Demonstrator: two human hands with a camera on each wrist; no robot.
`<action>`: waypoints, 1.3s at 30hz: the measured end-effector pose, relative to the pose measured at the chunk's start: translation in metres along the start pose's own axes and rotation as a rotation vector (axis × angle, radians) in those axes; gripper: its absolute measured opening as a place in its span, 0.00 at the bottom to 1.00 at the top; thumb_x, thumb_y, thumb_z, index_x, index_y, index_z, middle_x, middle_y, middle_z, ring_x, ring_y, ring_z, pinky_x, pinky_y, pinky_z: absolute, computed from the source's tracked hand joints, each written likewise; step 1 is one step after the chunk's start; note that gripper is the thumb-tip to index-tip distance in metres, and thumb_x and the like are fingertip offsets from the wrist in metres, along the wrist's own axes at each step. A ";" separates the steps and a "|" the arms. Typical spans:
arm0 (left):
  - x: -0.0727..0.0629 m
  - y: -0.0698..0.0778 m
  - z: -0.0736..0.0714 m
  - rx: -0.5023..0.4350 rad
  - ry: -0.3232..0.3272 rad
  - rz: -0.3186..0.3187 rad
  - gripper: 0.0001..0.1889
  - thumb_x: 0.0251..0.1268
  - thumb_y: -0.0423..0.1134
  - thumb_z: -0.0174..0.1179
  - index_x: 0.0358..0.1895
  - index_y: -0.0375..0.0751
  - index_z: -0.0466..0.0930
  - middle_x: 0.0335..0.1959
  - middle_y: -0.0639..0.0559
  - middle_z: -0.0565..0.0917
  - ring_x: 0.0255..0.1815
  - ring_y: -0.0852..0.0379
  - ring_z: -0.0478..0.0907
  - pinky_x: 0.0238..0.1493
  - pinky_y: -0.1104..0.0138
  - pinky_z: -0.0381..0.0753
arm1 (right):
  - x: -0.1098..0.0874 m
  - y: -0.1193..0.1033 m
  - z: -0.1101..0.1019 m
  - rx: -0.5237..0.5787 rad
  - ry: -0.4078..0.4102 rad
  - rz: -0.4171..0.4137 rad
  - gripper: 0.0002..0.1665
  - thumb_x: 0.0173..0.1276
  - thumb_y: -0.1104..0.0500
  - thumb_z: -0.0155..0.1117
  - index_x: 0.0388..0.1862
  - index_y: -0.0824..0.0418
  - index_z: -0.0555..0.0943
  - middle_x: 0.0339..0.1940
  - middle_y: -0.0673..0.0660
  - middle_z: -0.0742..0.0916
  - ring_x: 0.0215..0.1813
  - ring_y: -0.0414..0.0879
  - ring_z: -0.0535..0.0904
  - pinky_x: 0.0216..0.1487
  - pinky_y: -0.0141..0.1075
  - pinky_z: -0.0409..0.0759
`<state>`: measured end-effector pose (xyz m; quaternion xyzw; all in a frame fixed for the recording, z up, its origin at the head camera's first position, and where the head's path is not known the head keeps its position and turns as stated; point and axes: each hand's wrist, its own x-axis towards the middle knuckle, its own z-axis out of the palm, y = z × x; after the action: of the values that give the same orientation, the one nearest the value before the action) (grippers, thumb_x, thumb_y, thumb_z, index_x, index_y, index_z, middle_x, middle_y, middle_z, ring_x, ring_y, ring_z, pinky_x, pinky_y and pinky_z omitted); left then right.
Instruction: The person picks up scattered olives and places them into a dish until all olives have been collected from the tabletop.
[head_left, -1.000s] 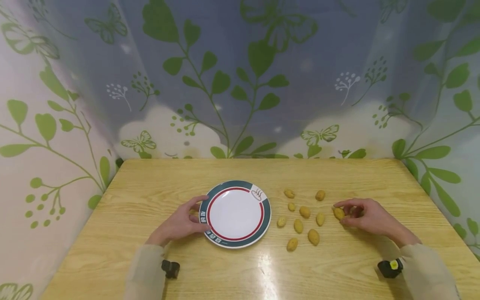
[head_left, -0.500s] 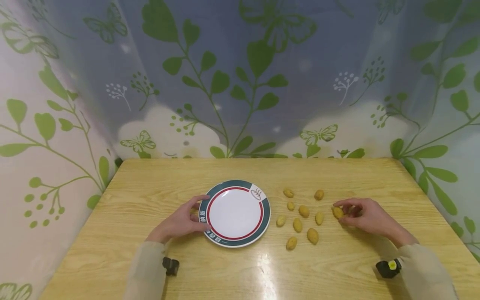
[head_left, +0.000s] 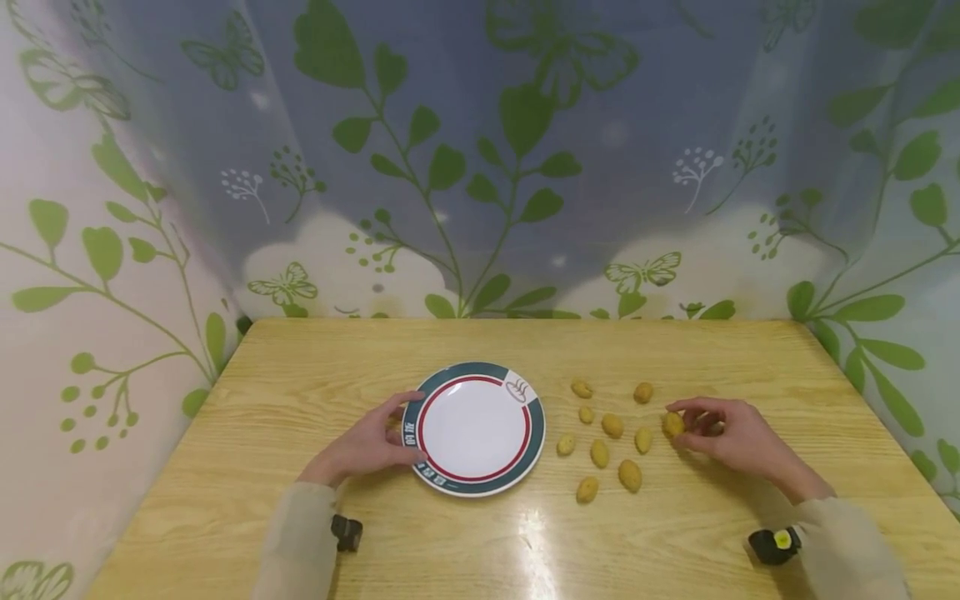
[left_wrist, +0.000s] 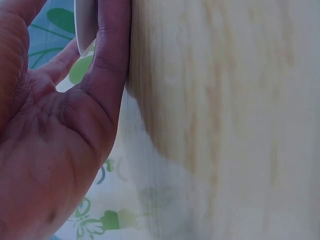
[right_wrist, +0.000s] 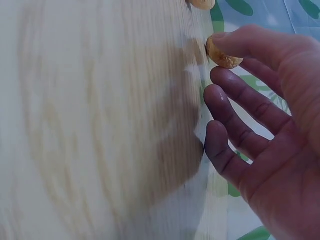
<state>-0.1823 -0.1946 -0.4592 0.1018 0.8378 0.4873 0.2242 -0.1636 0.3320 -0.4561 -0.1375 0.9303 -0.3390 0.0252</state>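
Note:
A white plate (head_left: 474, 429) with a dark teal rim band and a red ring lies on the table. My left hand (head_left: 367, 442) holds its left edge, thumb and a finger reaching onto the rim. In the left wrist view only a sliver of the plate (left_wrist: 86, 27) shows beside the fingers. On the right, my right hand (head_left: 738, 437) pinches a small yellow-brown oval potato (head_left: 674, 425) between thumb and index finger. The right wrist view shows the thumb across this potato (right_wrist: 225, 57), the other fingers loosely bent below it. Whether it touches the table is hard to tell.
Several more small potatoes, one of them the larger potato (head_left: 630, 476), lie scattered between the plate and my right hand. The wooden table (head_left: 322, 350) meets a leaf-patterned curtain (head_left: 465, 167) at the back and sides. A small black device (head_left: 774, 546) sits at my right wrist.
The view has shifted slightly. My right hand and the pinched potato have moved a touch leftward, toward the other potatoes, and the potato has turned a little. The left hand keeps its hold on the plate.

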 end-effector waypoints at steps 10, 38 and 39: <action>0.000 0.001 0.000 0.014 -0.001 0.000 0.46 0.58 0.39 0.75 0.78 0.50 0.59 0.67 0.34 0.70 0.44 0.53 0.86 0.47 0.62 0.84 | -0.001 -0.006 0.003 0.017 0.016 0.003 0.22 0.65 0.59 0.74 0.58 0.58 0.85 0.40 0.54 0.87 0.38 0.32 0.81 0.35 0.32 0.79; -0.001 0.001 0.001 0.032 0.010 -0.033 0.47 0.58 0.41 0.76 0.79 0.54 0.58 0.70 0.35 0.69 0.47 0.52 0.85 0.50 0.60 0.84 | 0.011 -0.037 0.025 0.075 0.044 -0.099 0.21 0.64 0.62 0.74 0.57 0.59 0.86 0.39 0.52 0.87 0.37 0.31 0.81 0.32 0.31 0.80; -0.001 0.001 0.001 0.035 0.010 -0.033 0.47 0.58 0.42 0.76 0.79 0.54 0.58 0.70 0.35 0.70 0.47 0.53 0.85 0.50 0.60 0.84 | 0.011 -0.038 0.026 0.076 0.041 -0.101 0.21 0.64 0.62 0.74 0.56 0.59 0.86 0.39 0.52 0.87 0.37 0.31 0.81 0.32 0.31 0.80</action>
<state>-0.1813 -0.1931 -0.4584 0.0891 0.8488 0.4694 0.2262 -0.1618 0.2851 -0.4512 -0.1761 0.9089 -0.3779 -0.0059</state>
